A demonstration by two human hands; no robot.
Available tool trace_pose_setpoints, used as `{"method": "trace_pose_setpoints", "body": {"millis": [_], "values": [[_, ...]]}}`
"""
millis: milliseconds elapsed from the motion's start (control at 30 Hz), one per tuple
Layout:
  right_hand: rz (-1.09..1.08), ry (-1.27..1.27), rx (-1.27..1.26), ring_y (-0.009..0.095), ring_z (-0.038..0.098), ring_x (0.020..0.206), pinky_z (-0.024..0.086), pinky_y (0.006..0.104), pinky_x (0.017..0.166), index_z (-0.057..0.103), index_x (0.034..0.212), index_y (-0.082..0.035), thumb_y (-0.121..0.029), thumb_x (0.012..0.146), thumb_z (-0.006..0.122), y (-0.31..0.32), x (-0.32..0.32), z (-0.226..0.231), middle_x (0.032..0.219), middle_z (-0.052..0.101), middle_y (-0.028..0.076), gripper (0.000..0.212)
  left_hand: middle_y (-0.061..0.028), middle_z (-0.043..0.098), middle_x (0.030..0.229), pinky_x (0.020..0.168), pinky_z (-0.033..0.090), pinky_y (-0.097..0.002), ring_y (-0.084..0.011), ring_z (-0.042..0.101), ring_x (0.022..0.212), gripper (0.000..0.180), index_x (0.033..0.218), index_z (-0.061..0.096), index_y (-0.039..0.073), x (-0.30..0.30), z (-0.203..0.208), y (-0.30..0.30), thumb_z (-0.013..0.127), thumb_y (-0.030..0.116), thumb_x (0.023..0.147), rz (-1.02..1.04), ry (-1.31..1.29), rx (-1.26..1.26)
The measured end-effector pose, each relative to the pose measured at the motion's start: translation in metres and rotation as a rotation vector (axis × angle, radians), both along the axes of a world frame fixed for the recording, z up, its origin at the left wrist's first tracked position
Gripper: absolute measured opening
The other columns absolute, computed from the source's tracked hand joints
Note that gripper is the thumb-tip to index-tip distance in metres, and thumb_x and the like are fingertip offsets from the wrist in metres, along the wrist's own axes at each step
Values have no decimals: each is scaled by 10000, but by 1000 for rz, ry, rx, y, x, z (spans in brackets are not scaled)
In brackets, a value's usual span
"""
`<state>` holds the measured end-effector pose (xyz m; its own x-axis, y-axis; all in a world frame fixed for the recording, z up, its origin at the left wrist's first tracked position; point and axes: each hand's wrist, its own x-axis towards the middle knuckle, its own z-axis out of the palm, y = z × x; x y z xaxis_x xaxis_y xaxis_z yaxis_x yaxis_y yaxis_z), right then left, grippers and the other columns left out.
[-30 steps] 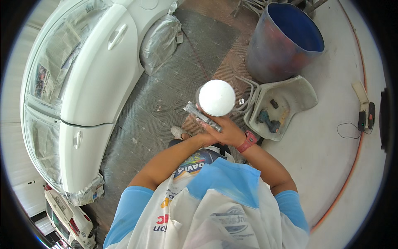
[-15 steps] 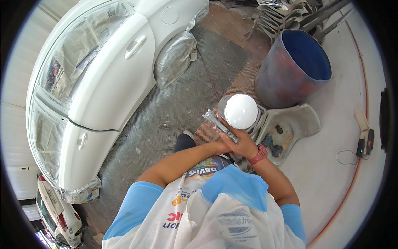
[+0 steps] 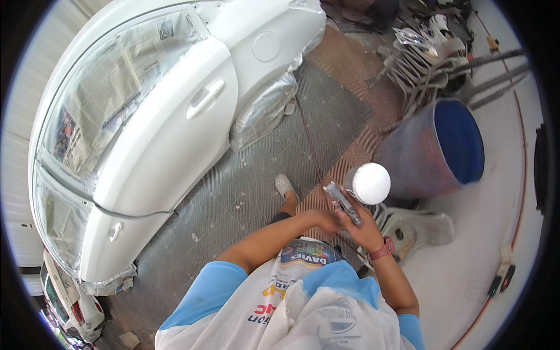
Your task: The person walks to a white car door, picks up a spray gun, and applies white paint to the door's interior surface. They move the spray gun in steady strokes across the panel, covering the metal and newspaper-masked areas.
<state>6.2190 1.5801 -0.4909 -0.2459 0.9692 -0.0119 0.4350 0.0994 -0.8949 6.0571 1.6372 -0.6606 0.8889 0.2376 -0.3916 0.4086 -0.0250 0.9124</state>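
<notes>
In front of my body, my right hand (image 3: pixel 366 233) is wrapped around a grey metal spray gun (image 3: pixel 345 205), a red watch (image 3: pixel 382 249) on that wrist. A round cup with a white lid (image 3: pixel 371 183) sits at the gun's far right side. My left hand (image 3: pixel 330 221) is close against the gun's near left side, its fingers curled and partly hidden; what they pinch cannot be made out. To the left stands a white car (image 3: pixel 169 134), its windows (image 3: pixel 111 99) and wheel (image 3: pixel 265 114) covered with paper and film.
A blue drum (image 3: pixel 408 151) stands right of the gun, with stacked metal frames (image 3: pixel 429 67) behind it. A pale plastic chair (image 3: pixel 429 227) lies below the drum. A thin hose (image 3: pixel 309 137) crosses the mesh-patterned floor (image 3: pixel 233 201). An orange cord (image 3: pixel 473 326) runs along the right.
My view has shifted, so the car, drum and chair sit differently in it. A foot in a light clog now shows more fully. The spray gun stays in my right hand, my left beside it.
</notes>
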Motion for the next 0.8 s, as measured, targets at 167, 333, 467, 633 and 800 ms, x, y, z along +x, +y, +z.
{"method": "trace_pose_setpoints", "body": {"millis": [167, 333, 467, 633, 800], "values": [[-267, 183, -223, 215, 728, 1221, 525, 373, 1110, 555, 1589, -12, -233, 1128, 664, 98, 1, -14, 1288, 775, 120, 523, -250, 534, 1642, 1270, 395, -528, -418, 486, 1541, 741, 1639, 488, 47, -151, 57, 218, 650, 494, 1071, 364, 404, 419], [-526, 108, -371, 105, 723, 812, 463, 263, 457, 687, 1254, -40, -382, 1147, 621, 163, 26, -36, 1048, 789, 75, 365, -175, 643, 1436, 1168, 436, -538, -393, 578, 1362, 557, 1462, 621, 69, -295, 194, 410, 788, 309, 988, 971, 410, 1331], [-762, 106, -381, 90, 644, 616, 446, 271, 418, 696, 1243, -23, -379, 1160, 592, 201, 45, -40, 1031, 793, 78, 380, -165, 648, 1457, 1218, 393, -545, -379, 553, 1419, 596, 1477, 633, 68, -367, 284, 508, 794, 335, 970, 1066, 502, 1743], [-861, 195, -236, 148, 739, 860, 473, 283, 428, 661, 1290, -31, -424, 1155, 594, 244, 66, -23, 1107, 778, 94, 421, -132, 596, 1577, 1324, 274, -545, -332, 481, 1526, 621, 1543, 602, 121, -414, 333, 556, 770, 365, 996, 1217, 748, 1813], [-833, 190, -232, 137, 737, 851, 470, 283, 430, 666, 1287, -21, -412, 1152, 606, 289, 86, -11, 1108, 787, 97, 419, -93, 671, 1504, 1365, 187, -560, -279, 533, 1492, 606, 1535, 620, 136, -419, 350, 573, 770, 389, 1005, 1174, 838, 1713]]}}
